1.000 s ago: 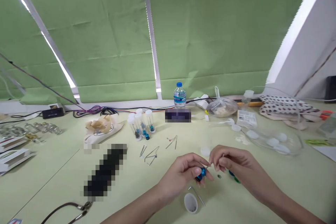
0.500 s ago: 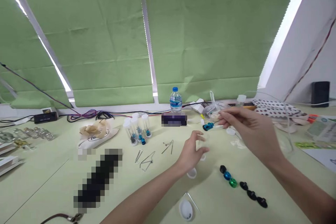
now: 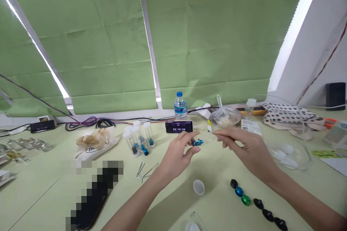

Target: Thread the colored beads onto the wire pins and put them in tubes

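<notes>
Between the fingers of my left hand (image 3: 177, 157) is a small blue metal part (image 3: 197, 142), gripped at its dark end. A thin metal rod runs from the part toward my right hand (image 3: 242, 146), whose thumb and fingers pinch the rod's far end. Below the hands a white cap (image 3: 198, 187) lies on the table. Right of it are a black, a blue and a green round piece (image 3: 246, 200), then a row of black pieces (image 3: 268, 215). Bent metal keys (image 3: 141, 169) lie left of my left hand.
Clear tubes (image 3: 148, 133) with blue parts stand at the back left. Behind the hands are a phone showing a timer (image 3: 179, 127), a water bottle (image 3: 180, 106) and a plastic bag (image 3: 225, 116). A cloth bag (image 3: 94, 146) lies left.
My left hand has risen and closed on the blue part. My right hand has brought the part left and lower, still pinching the rod. The view has shifted slightly.
</notes>
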The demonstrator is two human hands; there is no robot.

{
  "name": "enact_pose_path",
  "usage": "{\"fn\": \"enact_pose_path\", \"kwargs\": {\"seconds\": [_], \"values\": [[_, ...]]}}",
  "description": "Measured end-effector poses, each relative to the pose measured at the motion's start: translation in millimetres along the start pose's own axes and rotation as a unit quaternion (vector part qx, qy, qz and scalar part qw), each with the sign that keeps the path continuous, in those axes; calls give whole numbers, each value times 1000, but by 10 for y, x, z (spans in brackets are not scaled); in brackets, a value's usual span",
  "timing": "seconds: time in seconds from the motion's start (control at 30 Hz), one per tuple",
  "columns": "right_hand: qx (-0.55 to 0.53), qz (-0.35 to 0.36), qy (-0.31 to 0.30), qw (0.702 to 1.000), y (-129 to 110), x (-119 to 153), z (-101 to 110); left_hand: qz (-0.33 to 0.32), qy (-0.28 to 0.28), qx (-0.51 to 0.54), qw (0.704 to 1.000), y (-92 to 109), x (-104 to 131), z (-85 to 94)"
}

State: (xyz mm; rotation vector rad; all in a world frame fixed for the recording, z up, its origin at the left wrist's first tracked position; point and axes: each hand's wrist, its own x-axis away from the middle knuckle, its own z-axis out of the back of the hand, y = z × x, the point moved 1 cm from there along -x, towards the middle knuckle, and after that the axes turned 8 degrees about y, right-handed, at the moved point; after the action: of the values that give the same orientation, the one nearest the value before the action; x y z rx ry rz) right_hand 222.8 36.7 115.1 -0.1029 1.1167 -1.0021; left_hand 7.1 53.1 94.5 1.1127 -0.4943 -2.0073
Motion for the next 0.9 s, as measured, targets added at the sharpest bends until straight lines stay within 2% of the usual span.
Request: {"fn": "enact_pose_path", "kwargs": {"seconds": [0.07, 0.13, 0.3, 0.4, 0.53, 0.67, 0.77, 0.9], "values": [[51, 85, -24, 995, -5, 22, -38, -15, -6, -38, 999, 44, -14, 77], [76, 134, -44, 987, -5, 36, -75, -25, 0, -82, 996, 72, -8, 110], [61, 151, -86, 983, -14, 46, -136, -77, -9, -154, 985, 115, 30, 62], [41, 146, -109, 982, -11, 46, -156, -77, -28, -122, 989, 122, 21, 64], [-46, 67, -147, 986, 59, 38, -170, 33, -48, 63, 996, 46, -40, 157], [-197, -56, -224, 953, 135, 63, -192, 135, -104, 246, 954, -75, -91, 203], [-243, -118, -251, 930, 140, 87, -215, 178, -124, 308, 926, -134, -103, 192], [-271, -166, -239, 917, 105, 89, -228, 202, -149, 360, 899, -153, -99, 184]]}}
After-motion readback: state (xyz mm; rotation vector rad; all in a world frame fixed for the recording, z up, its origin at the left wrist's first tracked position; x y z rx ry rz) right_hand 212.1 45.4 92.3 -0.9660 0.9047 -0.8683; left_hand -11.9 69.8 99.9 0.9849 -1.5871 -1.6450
